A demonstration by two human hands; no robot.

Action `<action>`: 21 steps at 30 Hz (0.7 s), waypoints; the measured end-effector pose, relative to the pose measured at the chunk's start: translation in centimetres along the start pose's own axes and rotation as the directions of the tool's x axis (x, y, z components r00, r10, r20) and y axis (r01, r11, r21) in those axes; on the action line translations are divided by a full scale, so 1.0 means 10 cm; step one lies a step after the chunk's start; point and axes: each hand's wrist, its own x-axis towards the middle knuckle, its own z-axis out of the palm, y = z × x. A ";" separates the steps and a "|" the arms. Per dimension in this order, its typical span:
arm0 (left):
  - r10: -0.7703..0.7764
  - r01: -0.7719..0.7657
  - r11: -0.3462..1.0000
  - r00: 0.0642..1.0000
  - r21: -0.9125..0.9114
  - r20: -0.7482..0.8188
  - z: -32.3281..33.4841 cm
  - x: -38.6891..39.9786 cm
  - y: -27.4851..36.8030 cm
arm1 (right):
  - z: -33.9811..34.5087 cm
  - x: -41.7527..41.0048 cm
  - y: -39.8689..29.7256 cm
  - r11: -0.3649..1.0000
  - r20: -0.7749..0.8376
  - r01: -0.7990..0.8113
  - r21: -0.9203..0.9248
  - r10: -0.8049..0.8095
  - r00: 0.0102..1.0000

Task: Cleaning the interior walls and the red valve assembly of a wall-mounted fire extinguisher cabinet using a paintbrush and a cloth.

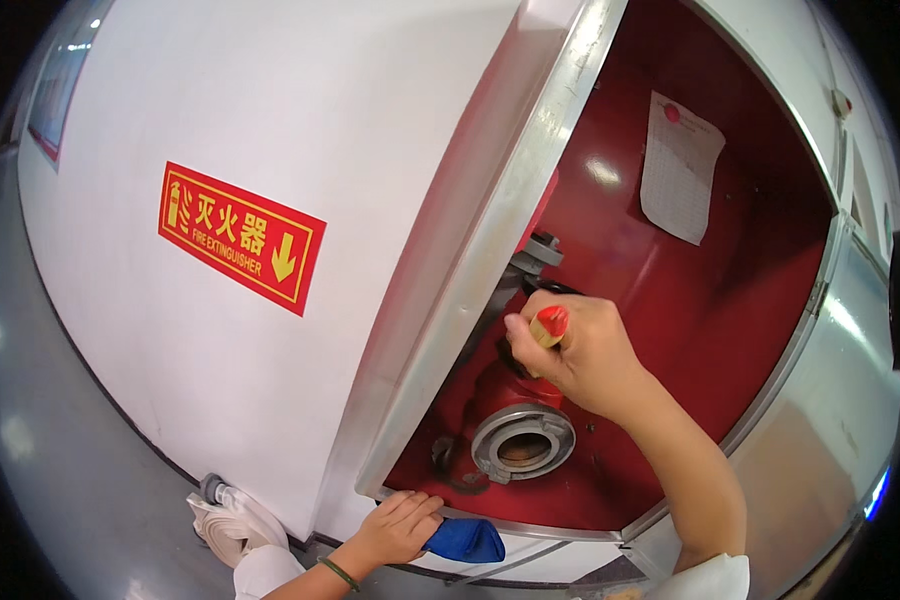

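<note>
My right hand is inside the red-lined hydrant cabinet, its fingers closed around a brush handle or similar yellowish handle with a red end; the tool's working end is hidden below the fist. Just beneath it, the red hydrant valve's metal coupling faces outward with its round mouth uncovered. My left hand rests on the cabinet's lower metal edge and holds a blue cloth under the palm. Behind the right hand, a grey metal fitting shows partly past the frame.
A metal frame borders the cabinet opening. A paper sheet hangs on the red back wall. A rolled white fire hose with a coupling lies on the floor at lower left. The metal door stands at right. A fire extinguisher sign is on the white wall.
</note>
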 end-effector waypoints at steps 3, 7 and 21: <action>-0.006 0.006 1.000 1.000 -0.012 -0.001 -0.01 0.00 0.02 | 0.06 0.01 0.08 0.975 -0.072 0.171 -0.143 -0.182 0.981; -0.002 0.002 1.000 1.000 0.020 -0.019 0.01 -0.01 0.02 | 0.06 -0.10 0.07 0.978 -0.052 0.166 -0.123 -0.173 0.984; -0.006 0.005 0.999 1.000 0.039 0.007 0.01 0.01 0.01 | -0.11 -0.23 0.04 1.000 -0.072 -0.021 0.022 0.023 0.997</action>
